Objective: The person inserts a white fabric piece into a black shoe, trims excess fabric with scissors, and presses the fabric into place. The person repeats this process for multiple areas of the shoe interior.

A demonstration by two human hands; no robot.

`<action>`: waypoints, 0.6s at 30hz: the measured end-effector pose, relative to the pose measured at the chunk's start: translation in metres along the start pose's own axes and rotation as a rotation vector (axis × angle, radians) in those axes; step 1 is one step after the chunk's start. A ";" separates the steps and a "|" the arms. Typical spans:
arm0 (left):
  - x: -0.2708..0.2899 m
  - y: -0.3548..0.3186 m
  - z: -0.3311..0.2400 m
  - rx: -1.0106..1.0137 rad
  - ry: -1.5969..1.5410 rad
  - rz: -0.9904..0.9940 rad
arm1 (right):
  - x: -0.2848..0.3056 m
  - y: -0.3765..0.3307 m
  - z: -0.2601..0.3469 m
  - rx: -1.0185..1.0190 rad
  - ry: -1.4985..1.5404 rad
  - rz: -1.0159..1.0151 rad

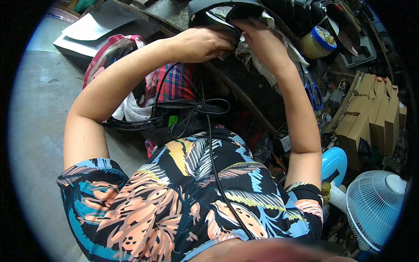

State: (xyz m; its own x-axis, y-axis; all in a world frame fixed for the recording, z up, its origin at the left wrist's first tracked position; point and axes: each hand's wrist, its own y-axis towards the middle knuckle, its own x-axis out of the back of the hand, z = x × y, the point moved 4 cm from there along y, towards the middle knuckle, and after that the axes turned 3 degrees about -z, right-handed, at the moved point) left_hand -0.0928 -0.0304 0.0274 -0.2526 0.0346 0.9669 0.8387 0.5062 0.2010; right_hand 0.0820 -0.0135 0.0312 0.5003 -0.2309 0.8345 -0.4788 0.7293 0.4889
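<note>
Working with two hands at the far edge of a dark cluttered surface; left hand curling closed, fingers gripping the rim of a dark curved shoe-like piece lying at the top of the view; right hand pressing against the same piece, fingers bent over pale cloth and frayed thread, grip partly hidden, so cannot tell whether fully closed.

Counting nearby: one round jar of yellowish paste with a blue lid standing just right of the right hand; one pair of blue-handled scissors lying beside the right forearm; one stack of plain brown cardboard boxes, leaning in a row at the right, number unclear; one white electric fan at lower right; one pink and white bag on the grey floor at left; two white sheets beyond the bag.
</note>
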 end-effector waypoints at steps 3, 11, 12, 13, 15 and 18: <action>0.002 0.001 0.002 0.034 -0.001 0.026 | -0.004 0.003 -0.004 0.028 -0.103 0.097; 0.008 0.005 0.007 0.088 -0.084 -0.029 | -0.003 -0.012 -0.015 0.109 -0.031 -0.084; 0.009 0.005 0.008 0.115 -0.104 -0.046 | -0.004 -0.014 -0.015 0.120 -0.018 -0.105; 0.009 0.005 0.009 0.135 -0.123 -0.077 | -0.005 -0.016 -0.016 0.112 -0.009 -0.108; 0.010 0.007 0.011 0.205 -0.169 -0.123 | -0.006 -0.018 -0.019 0.100 0.024 -0.128; 0.006 0.017 0.010 0.338 -0.203 -0.139 | -0.008 -0.018 -0.027 0.038 0.162 -0.189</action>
State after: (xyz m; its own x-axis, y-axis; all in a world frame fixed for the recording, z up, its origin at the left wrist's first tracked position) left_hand -0.0848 -0.0125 0.0347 -0.4707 0.0983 0.8768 0.5931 0.7710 0.2319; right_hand 0.1064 -0.0075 0.0090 0.6912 -0.2522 0.6772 -0.3908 0.6578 0.6438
